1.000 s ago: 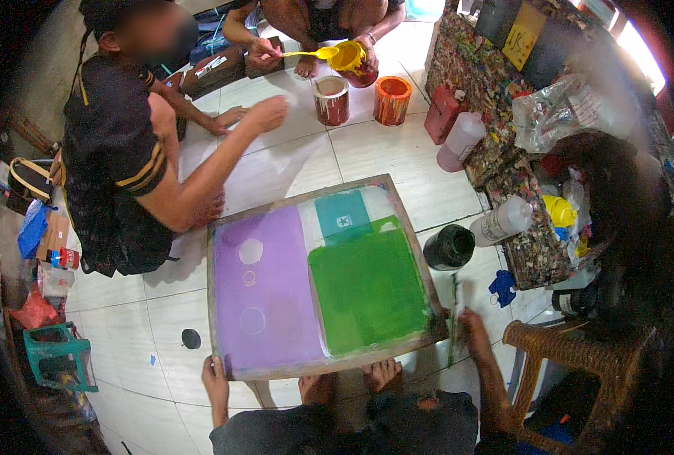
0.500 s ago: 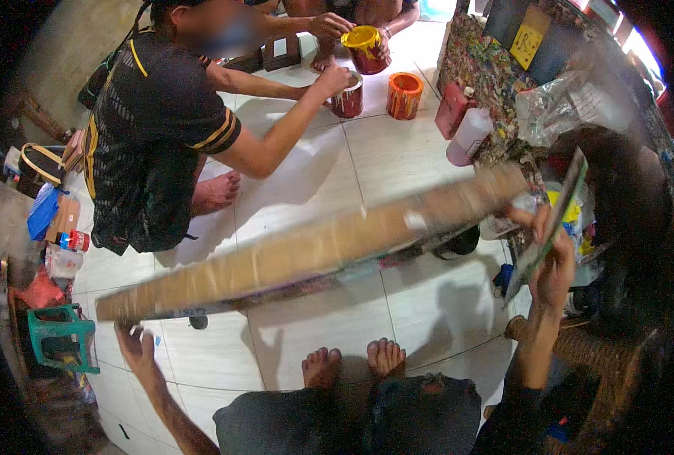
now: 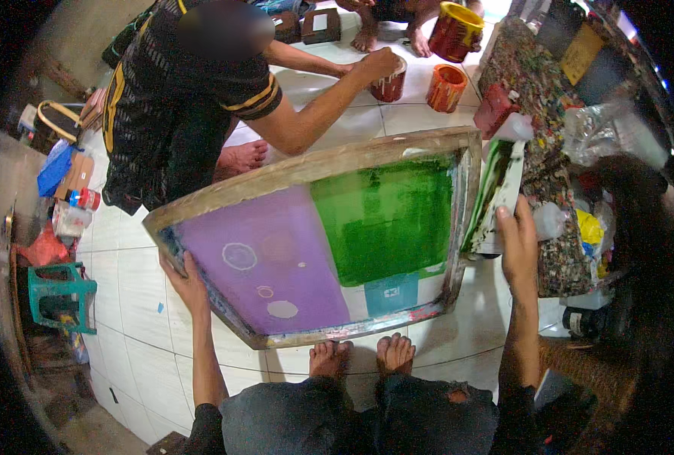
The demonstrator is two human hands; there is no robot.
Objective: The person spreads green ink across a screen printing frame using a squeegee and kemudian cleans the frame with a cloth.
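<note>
A wooden-framed printing screen (image 3: 276, 179) is tilted up in front of me, over my feet. Its mesh is purple on the left and green on the right, with a small teal block low down. My left hand (image 3: 189, 287) grips the frame's left side, thumb in front and the other fingers partly hidden. Beyond the right side of the frame, my right hand (image 3: 517, 239) closes on a long, flat squeegee (image 3: 504, 171) smeared with green and dark ink. Whether that hand also touches the frame cannot be made out.
Ahead, a crouching person (image 3: 200, 91) reaches to a stained paint can (image 3: 389, 85). Near it are an orange can (image 3: 447, 89) and a yellow-rimmed can (image 3: 456, 34) by another person. Bottles and plastic bags crowd the paint-caked bench (image 3: 538, 98). A green stool (image 3: 62, 297) stands left.
The screen has turned from nearly edge-on so its coloured mesh faces me. The squeegee has swung upright and moved left with my right hand. My view has shifted slightly.
</note>
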